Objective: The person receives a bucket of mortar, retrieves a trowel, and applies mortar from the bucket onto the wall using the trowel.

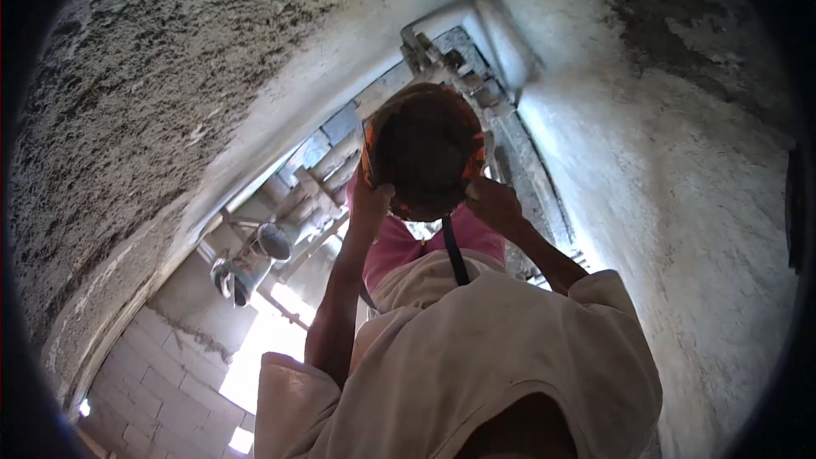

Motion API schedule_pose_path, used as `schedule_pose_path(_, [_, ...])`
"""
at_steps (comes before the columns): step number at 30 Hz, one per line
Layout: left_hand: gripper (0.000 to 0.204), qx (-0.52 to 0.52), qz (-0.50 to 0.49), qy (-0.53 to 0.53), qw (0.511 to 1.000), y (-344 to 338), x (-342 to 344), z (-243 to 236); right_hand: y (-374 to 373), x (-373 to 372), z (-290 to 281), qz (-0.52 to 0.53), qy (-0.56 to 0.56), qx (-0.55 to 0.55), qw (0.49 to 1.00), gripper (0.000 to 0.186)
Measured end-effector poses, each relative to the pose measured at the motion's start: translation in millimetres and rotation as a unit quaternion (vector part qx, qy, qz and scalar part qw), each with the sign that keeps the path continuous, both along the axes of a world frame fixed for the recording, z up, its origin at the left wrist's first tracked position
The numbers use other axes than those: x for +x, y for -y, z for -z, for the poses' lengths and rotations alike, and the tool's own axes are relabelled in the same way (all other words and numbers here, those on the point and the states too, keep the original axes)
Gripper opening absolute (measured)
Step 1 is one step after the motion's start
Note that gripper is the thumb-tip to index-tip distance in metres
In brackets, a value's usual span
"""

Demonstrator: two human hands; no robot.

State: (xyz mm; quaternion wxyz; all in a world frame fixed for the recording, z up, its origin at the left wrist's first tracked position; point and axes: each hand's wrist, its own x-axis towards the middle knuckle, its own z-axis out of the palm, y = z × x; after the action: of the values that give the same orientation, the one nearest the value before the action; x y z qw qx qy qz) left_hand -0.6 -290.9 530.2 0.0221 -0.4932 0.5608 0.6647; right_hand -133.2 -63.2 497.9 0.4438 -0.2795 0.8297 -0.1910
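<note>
A round orange-and-dark bucket (476,132), crusted around its rim, is held out in front of my body. Its inside looks dark and seems to hold a dark mass, perhaps mortar, though shadow hides the detail. My left hand (372,204) grips the bucket at its near left side, fingers curled in. On the near right side, my right hand (495,202) is closed on the same rim. Both forearms reach up from my pale shirt, and the undersides of the fingers are hidden.
Rough grey plaster covers the wall (153,93) on the left; a smoother pale wall (612,153) rises on the right. Dirty containers (274,242) stand at lower left near wooden pieces (313,191). Planks and rubble (459,59) lie beyond the bucket. A block wall (153,378) shows at bottom left.
</note>
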Motion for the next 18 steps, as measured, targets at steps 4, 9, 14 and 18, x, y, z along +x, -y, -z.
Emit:
schedule_pose_path(4, [0.063,0.000,0.001,0.006,1.000,-19,-13,-5,-28,-16,-26,-0.053,-0.094,-0.023,0.994,0.045])
schedule_pose_path(9, [0.057,0.084,-0.076,-0.014,0.993,-24,4,19,-28,-41,-61,-0.108,-0.062,0.050,0.991,0.041])
schedule_pose_path(14, [0.047,0.151,-0.130,0.052,0.979,-26,21,44,-12,-61,-113,-0.129,-0.039,0.073,0.988,0.050])
schedule_pose_path(18, [0.045,0.107,-0.152,0.033,0.982,-18,35,46,20,-75,-176,-0.165,0.020,-0.042,0.985,0.045])
